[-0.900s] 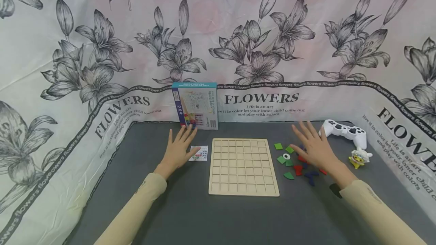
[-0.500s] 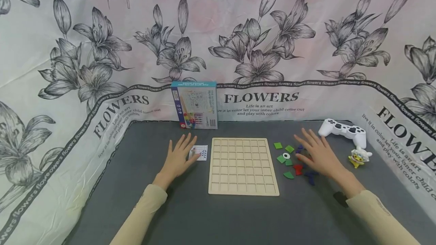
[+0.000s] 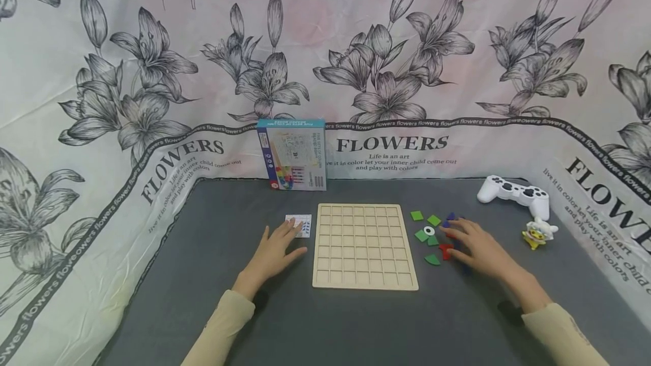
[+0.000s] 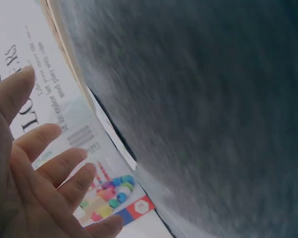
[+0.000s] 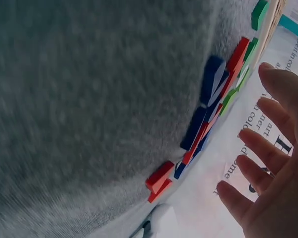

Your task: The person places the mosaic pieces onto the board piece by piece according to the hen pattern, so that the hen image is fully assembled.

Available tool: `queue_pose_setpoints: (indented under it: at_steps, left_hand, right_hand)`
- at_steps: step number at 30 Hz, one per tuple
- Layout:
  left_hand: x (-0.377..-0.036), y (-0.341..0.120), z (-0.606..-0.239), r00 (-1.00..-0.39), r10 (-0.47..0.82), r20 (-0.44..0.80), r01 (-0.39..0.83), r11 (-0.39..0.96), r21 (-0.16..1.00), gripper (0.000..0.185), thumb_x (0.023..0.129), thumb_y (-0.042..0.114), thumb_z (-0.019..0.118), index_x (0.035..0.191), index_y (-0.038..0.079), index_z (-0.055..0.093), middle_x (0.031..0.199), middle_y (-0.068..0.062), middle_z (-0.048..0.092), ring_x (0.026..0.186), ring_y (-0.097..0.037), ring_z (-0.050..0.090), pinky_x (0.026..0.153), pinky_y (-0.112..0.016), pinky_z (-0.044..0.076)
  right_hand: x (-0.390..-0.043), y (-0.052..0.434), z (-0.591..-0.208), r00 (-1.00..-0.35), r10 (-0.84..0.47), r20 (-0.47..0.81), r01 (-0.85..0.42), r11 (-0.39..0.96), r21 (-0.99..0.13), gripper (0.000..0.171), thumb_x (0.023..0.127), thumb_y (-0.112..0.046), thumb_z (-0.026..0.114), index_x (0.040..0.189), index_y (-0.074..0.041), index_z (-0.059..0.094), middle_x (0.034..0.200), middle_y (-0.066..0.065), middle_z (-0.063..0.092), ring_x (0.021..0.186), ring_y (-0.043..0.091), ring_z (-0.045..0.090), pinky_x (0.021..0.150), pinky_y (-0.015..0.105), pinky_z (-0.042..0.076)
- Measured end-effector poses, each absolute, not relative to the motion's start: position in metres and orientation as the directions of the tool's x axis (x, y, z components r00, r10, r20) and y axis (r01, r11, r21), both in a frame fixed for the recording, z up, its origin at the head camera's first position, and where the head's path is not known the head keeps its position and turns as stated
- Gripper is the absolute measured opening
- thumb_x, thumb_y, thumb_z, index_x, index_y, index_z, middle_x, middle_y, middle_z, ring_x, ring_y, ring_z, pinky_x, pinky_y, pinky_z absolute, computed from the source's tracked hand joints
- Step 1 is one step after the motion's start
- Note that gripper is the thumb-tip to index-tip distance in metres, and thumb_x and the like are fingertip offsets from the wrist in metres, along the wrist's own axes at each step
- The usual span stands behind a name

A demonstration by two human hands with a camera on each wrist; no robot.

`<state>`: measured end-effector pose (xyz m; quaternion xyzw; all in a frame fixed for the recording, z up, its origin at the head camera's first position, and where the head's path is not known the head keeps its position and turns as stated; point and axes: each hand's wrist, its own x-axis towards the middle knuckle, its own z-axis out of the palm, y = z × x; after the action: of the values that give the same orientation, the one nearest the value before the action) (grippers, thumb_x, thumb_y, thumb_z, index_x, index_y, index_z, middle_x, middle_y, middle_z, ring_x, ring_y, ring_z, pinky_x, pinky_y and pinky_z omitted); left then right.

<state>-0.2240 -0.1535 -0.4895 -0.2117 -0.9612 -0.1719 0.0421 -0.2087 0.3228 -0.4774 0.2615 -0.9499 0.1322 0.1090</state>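
Note:
My left hand (image 3: 273, 252) is spread beside the wooden grid board (image 3: 364, 246), its fingertips overlapping the small printed card (image 3: 305, 225) in the head view. Nothing is held in it; the left wrist view shows loosely extended fingers (image 4: 69, 166). On the board's other side my right hand (image 3: 480, 250) hovers with spread fingers over a loose pile of flat pieces, holding nothing. Green pieces (image 3: 421, 235), a red piece (image 3: 446, 251) and a white ring (image 3: 429, 231) show left of it. Dark blue pieces (image 5: 213, 82) and more red ones (image 5: 159, 179) appear in the right wrist view, partly hidden from the head.
A boxed bead set (image 3: 295, 157) stands upright at the back against the flowered cloth (image 3: 386, 89). At the back right lie a white game controller (image 3: 513, 194) and a small yellow and white figurine (image 3: 537, 234). Everything stands on a dark grey tabletop (image 3: 356, 326).
Both hands have come down lower toward the table and nearer the body. The left fingers now reach over the card, and the right fingers have dropped over the coloured pieces.

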Motion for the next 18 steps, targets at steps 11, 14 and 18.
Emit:
queue_pose_setpoints:
  at_steps: [11, 14, 18]
  left_hand:
    - [-0.21, -0.138, -0.488, -0.88, 0.467, 0.084, 0.463, 0.808, 0.364, 0.062, 0.087, 0.041, 0.06, 0.14, 0.013, 0.043, 0.141, -0.014, 0.042, 0.13, -0.032, 0.038, 0.102, -0.063, 0.02]
    - [-0.208, -0.135, -0.489, -0.876, 0.477, 0.067, 0.463, 0.795, 0.393, 0.06, 0.087, 0.038, 0.062, 0.138, 0.011, 0.046, 0.137, -0.015, 0.046, 0.127, -0.033, 0.042, 0.102, -0.059, 0.025]
    - [-0.205, -0.132, -0.49, -0.882, 0.471, 0.036, 0.433, 0.776, 0.459, 0.058, 0.086, 0.036, 0.064, 0.136, 0.011, 0.048, 0.133, -0.014, 0.048, 0.123, -0.035, 0.044, 0.1, -0.053, 0.033]
  right_hand:
    - [-0.195, 0.317, -0.48, -0.841, -0.462, 0.282, -0.524, 0.824, -0.213, 0.036, 0.075, -0.018, 0.077, 0.108, -0.01, 0.068, 0.105, 0.009, 0.057, 0.094, 0.026, 0.053, 0.077, 0.046, 0.044]
    - [-0.193, 0.316, -0.48, -0.851, -0.455, 0.261, -0.511, 0.833, -0.213, 0.034, 0.074, -0.017, 0.077, 0.106, -0.011, 0.069, 0.096, 0.002, 0.055, 0.084, 0.017, 0.05, 0.069, 0.037, 0.042]
    - [-0.192, 0.316, -0.478, -0.882, -0.433, 0.188, -0.469, 0.851, -0.239, 0.034, 0.076, -0.017, 0.075, 0.108, -0.011, 0.068, 0.092, 0.0, 0.052, 0.079, 0.013, 0.047, 0.064, 0.031, 0.039]
